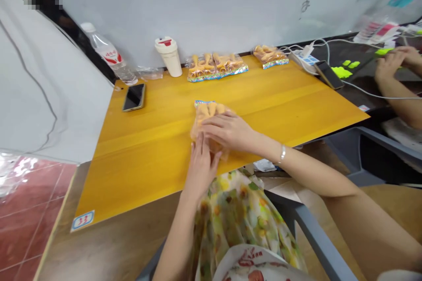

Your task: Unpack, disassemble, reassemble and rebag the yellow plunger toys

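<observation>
A clear plastic bag [212, 108] of orange cone-shaped pieces lies on the yellow board near its front edge, with a blue printed strip at its far end. My right hand [229, 129] rests across the bag, fingers pointing left and stretched out. At the bag's near left side, my left hand [201, 162] touches the plastic with its fingers extended and thumb apart. Both hands cover the bag's lower part, so its near end is mostly hidden. Similar filled bags [216, 68] lie side by side at the board's back, and another bag [270, 55] sits farther right.
On the yellow board [138, 149] are a phone [134, 97], a water bottle [110, 55] and a white cup [169, 58]. A power strip [305, 59] with cables and a dark phone [329, 74] lie right. Another person's hands [392, 63] are near bright green pieces [341, 72].
</observation>
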Tool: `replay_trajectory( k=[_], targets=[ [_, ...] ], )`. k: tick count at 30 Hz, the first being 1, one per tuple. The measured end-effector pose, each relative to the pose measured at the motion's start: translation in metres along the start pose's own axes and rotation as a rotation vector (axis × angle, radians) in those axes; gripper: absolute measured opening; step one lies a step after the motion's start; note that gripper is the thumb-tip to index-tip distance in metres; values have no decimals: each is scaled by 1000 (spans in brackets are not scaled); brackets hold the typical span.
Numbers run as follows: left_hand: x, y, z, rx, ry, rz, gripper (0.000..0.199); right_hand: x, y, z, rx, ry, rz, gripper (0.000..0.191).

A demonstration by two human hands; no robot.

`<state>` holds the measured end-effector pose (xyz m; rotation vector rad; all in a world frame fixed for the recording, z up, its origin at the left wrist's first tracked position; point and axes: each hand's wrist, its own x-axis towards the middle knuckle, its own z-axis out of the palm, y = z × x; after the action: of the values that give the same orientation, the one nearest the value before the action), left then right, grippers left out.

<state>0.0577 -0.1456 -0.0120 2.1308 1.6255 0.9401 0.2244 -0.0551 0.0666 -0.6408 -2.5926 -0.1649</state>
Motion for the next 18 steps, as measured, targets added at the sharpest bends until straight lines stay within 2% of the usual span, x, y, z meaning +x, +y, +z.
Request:
replay_trajectory(
  k=[1,3,5,7,10,13,15,18],
  targets=[
    [-9,-5,-12,26,-77,18,63,-17,6,-1,32,25,22,29],
    [-24,-14,-34,55,-132,22,56,-51,18,-3,74,62,92,34],
    [-29,-23,-50,88,-63,-1,62,-80,29,-4,101,74,165,40],
    [-25,-30,-58,146,34,13,73,-99,34,-3,84,13,195,46],
    [-6,-38,-60,231,64,138,70,-107,31,0,36,-90,105,49],
    [14,-42,-59,208,-49,288,43,-102,22,4,60,-95,1,35],
    [22,-42,-57,133,-96,314,28,-98,17,8,102,-45,41,22],
    [30,-39,-54,26,-57,173,29,-95,15,15,189,58,258,28]
  ],
)
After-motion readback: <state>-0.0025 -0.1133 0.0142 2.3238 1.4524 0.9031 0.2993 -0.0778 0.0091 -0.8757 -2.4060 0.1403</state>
